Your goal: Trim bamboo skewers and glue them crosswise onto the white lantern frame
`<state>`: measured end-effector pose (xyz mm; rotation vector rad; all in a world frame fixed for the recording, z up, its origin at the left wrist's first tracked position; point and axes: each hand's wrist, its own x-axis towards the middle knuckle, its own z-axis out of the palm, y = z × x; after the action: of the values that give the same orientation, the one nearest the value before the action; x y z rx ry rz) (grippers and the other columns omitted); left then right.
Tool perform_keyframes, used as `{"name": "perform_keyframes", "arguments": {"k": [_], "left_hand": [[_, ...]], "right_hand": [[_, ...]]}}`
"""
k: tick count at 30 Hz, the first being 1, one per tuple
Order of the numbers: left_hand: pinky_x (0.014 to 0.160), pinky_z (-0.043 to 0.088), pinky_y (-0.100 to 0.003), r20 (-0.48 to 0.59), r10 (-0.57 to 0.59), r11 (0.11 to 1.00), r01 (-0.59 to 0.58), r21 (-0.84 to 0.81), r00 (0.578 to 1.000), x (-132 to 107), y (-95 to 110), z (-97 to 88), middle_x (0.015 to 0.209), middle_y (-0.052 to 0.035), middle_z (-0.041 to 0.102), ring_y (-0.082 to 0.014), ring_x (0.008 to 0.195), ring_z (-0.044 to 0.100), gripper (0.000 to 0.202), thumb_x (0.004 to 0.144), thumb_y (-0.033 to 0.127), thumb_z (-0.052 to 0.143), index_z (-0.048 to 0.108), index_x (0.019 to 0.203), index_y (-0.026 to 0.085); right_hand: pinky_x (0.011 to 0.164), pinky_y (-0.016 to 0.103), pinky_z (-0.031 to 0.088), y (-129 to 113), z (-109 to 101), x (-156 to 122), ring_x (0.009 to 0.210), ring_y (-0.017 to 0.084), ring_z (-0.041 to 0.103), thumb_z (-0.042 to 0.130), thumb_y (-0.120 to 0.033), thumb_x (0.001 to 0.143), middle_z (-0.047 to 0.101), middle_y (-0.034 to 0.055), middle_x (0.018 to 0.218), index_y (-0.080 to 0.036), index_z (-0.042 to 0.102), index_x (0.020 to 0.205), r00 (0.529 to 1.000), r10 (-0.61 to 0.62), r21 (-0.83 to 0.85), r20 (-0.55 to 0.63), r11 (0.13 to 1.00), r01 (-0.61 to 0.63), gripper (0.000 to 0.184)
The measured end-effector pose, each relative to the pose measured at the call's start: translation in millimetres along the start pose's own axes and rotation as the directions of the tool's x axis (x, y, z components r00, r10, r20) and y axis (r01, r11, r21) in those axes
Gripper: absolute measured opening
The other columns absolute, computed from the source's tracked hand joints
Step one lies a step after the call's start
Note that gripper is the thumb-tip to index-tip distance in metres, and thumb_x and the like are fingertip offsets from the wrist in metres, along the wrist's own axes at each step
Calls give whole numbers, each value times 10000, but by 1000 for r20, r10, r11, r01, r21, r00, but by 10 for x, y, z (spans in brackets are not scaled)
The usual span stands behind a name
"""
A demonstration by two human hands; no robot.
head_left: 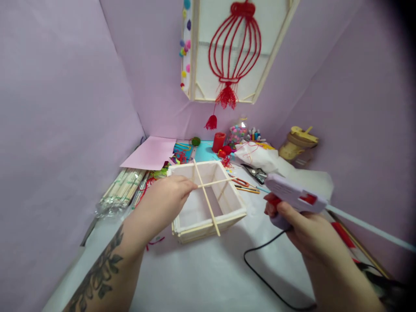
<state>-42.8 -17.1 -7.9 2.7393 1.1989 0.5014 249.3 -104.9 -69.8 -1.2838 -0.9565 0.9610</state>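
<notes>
A white box-shaped lantern frame of thin wooden sticks stands open-topped on the white table. Two sticks lie crossed over its top. My left hand pinches the near end of the crosswise stick at the frame's left rim. My right hand grips a lilac glue gun to the right of the frame, its nozzle pointing left toward the box, a finger on the red trigger. A white glue stick juts from the gun's back.
A black cord loops across the table. A bundle of sticks lies left, pink paper behind. Scissors, a red cup, beads and yarn crowd the back. A finished lantern hangs overhead.
</notes>
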Motion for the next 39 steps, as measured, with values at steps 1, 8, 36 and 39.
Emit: {"name": "perform_keyframes", "arguments": {"k": [1, 8, 36, 39], "left_hand": [[842, 547, -336, 4, -4, 1000, 4, -3, 1000, 1, -3, -1, 1012, -41, 747, -210, 921, 681, 300, 867, 132, 484, 740, 1008, 202], [865, 541, -337, 22, 5, 999, -4, -45, 1000, 3, 17, -35, 1009, -39, 742, -203, 914, 676, 326, 866, 125, 457, 735, 1012, 212], [805, 569, -362, 43, 13, 996, -17, 86, 999, 6, -20, 5, 1023, -61, 742, -235, 921, 691, 328, 851, 61, 485, 719, 1050, 177], [815, 567, -370, 72, 1, 997, -7, 81, 997, 15, -21, 7, 1031, -68, 738, -238, 931, 689, 348, 842, 45, 471, 720, 1048, 172]], "right_hand": [[516, 281, 456, -19, -9, 35, 585, 172, 559, 783, -482, 669, 631, 40, 635, -184, 715, 838, 1000, 3, -22, 1, 1000, -3, 349], [480, 268, 472, -91, 8, 139, 578, 175, 586, 786, -536, 622, 657, 55, 671, -175, 716, 838, 996, 81, -229, -23, 970, -84, 427], [455, 257, 429, -21, 169, 178, 513, 159, 559, 713, -620, 629, 599, 16, 578, -173, 646, 787, 970, 240, -447, -47, 863, -236, 479], [450, 260, 426, 57, 102, 211, 509, 161, 555, 698, -640, 651, 589, 5, 587, -186, 650, 849, 962, 272, -495, -1, 836, -237, 498]]}}
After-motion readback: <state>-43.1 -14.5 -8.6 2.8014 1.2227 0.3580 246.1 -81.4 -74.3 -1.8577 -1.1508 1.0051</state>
